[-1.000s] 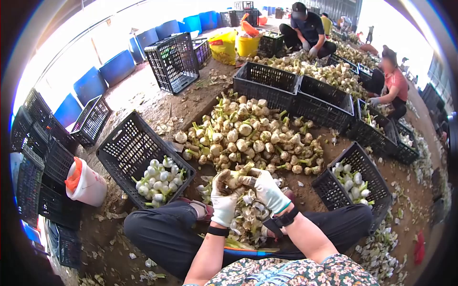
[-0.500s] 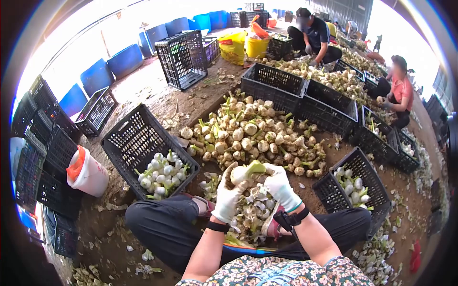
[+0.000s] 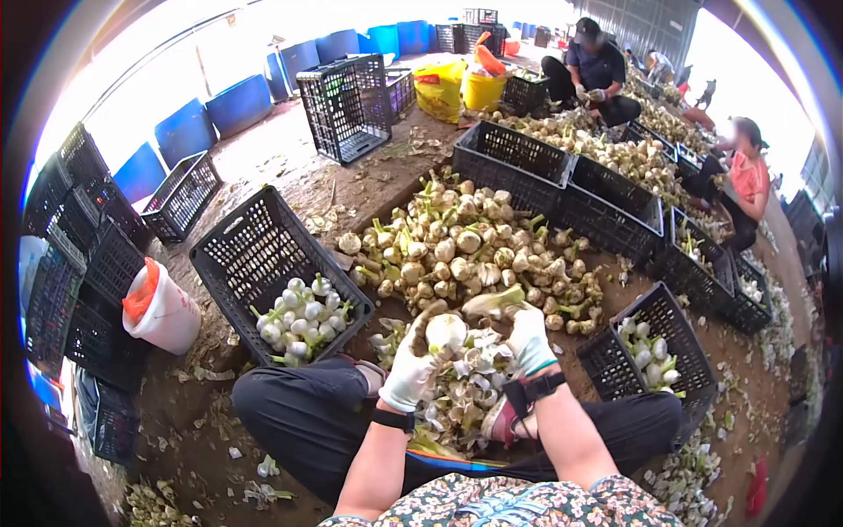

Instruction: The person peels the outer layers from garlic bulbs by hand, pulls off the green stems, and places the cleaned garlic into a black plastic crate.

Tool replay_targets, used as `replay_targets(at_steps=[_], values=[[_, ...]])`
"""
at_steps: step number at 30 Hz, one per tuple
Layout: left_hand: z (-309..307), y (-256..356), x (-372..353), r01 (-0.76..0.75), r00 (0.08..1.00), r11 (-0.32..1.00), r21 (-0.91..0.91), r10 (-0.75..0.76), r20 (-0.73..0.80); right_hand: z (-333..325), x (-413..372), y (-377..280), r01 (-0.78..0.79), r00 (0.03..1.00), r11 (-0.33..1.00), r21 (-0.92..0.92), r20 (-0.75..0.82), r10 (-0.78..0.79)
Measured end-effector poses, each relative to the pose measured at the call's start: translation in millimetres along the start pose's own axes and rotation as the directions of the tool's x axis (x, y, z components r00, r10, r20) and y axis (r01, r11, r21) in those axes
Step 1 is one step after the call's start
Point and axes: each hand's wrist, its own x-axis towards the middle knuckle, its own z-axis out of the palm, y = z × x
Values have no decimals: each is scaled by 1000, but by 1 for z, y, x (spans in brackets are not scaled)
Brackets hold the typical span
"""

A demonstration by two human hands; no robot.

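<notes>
My left hand (image 3: 413, 364), in a white glove, is wrapped round a pale garlic bulb (image 3: 446, 333). My right hand (image 3: 529, 341), gloved too, grips a green garlic stalk (image 3: 493, 302), whose free end points left above the bulb. Below both hands lies a heap of loose garlic skins (image 3: 470, 386) between my legs. Just beyond them spreads a large pile of unpeeled garlic (image 3: 465, 241). To the left, a tilted black crate (image 3: 250, 250) holds clean white bulbs (image 3: 303, 318). Another black crate (image 3: 694, 351) on the right holds more white garlic (image 3: 648, 353).
A row of black crates (image 3: 512, 180) borders the pile's far side. At left stand a white bucket (image 3: 167, 316) and stacked crates (image 3: 92, 299). Two people (image 3: 599, 70) (image 3: 746, 180) sit among garlic at the upper right. Yellow bags (image 3: 439, 92) stand at the back.
My hands have moved apart slightly. The stalk, earlier above the bulb between both hands, is now in my right hand, and the bulb shows whiter in my left.
</notes>
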Motion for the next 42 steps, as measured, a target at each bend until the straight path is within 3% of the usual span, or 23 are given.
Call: replay_targets(at_steps=[1,2,3,5,6,9,10,12,16,18,19,21,22,25,27,29,33,36,37,39,40,41,42], values=[[0,4,0,-2,1000,1000,-27,2,-29,17,-7,-21,35,999,943,-332,50,-20],[-3,3,2,-61,998,991,116,63,-10,29,-27,-36,200,979,609,-768,180,-96],[-8,1,5,-63,998,992,112,65,-12,30,-32,-25,439,804,24,-898,381,-457],[-15,-9,8,-62,994,938,341,89,-66,56,-49,-46,709,632,10,-705,629,-452],[-17,-11,9,-64,991,897,436,109,-78,69,-61,-55,628,778,386,-676,556,-292],[-15,-14,10,-74,989,822,565,133,-65,91,-76,-72,777,611,-24,-629,762,-215],[-15,-14,9,-75,989,821,566,134,-64,95,-76,-74,778,610,-24,-628,763,-217],[-12,-13,6,-82,989,797,598,140,-52,103,-77,-79,687,711,-238,-686,703,25],[-6,-5,4,-58,993,832,552,103,-50,104,-74,-78,704,673,-295,-646,740,-14],[-6,-5,6,-41,996,859,510,75,-47,97,-64,-68,751,622,-58,-658,734,-271],[-6,-11,8,-94,983,898,431,151,-102,96,-62,-65,753,618,-62,-655,736,-274],[-9,-21,12,-184,929,909,375,285,-237,93,-61,-60,587,805,285,-758,505,-312],[-8,-21,13,-182,915,934,309,276,-296,92,-61,-55,541,840,368,-756,462,-286],[0,-22,13,-189,834,968,164,247,-494,98,-76,-43,500,865,424,-755,413,-284],[-9,-33,15,-249,803,946,210,322,-501,96,-76,-38,534,841,371,-759,430,-330],[-1,-22,10,-322,840,931,175,366,-401,88,-65,-35,549,808,293,-783,407,-425],[-14,-17,11,-234,951,960,-156,193,-240,48,-27,-23,458,788,259,-850,253,-561],[-18,-13,15,-236,965,864,-446,155,-211,-1,-4,-6,291,894,76,-954,243,-378],[-14,-11,18,-257,965,810,-527,190,-178,-10,-7,-6,235,965,51,-971,227,-129],[-12,-10,19,-250,967,794,-553,177,-183,-11,-15,3,151,989,123,-981,149,-24],[-16,-14,22,-238,961,892,-383,159,-226,0,-14,16,199,978,451,-870,149,-145],[-20,-21,24,-205,952,958,-201,148,-267,-1,-23,22,-216,968,918,-332,51,246],[-14,-24,23,-83,967,996,34,88,-240,0,-27,26,-301,920,951,72,284,269]])
